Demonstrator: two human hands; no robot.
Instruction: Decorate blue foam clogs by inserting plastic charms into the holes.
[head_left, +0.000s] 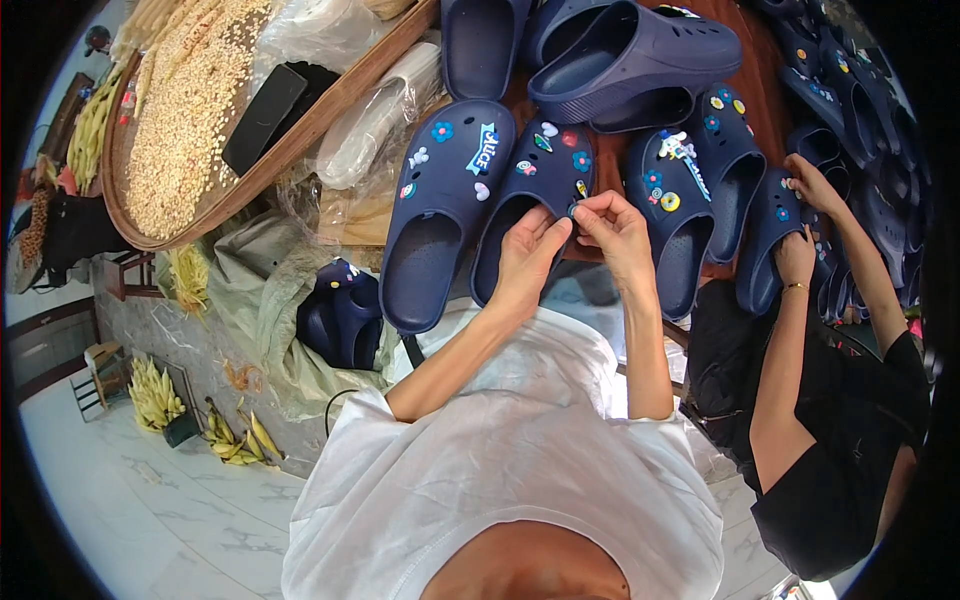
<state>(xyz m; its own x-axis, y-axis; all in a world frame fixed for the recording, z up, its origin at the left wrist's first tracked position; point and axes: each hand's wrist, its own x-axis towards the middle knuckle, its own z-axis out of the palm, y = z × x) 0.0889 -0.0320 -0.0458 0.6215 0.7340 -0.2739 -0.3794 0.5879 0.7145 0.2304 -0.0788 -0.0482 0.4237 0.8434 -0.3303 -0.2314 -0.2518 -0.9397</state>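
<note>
my left hand (527, 252) and right hand (612, 228) meet over the rim of a navy clog (527, 195), fingertips pinched together on a small charm (578, 207) at the edge of the clog's opening; the charm is mostly covered by the fingers, so i cannot make out its shape. room is tight: a second clog (440, 210) lies touching just left of my left hand, and a pair of clogs (700, 190) sits just right of my right hand, all studded with coloured charms. beyond my fingers more plain clogs (630, 60) are stacked, the top ones cut off by the frame. further right another person's hands (805, 215) work on another clog (768, 245), near my right wrist. far left of my left hand a round woven tray (300, 135) holds pale grain (185, 110), with a black block (262, 118) and clear bags (375, 125) against its rim. below that a sack (255, 290) hides part of a dark bundle (340, 315), hard to identify.
</note>
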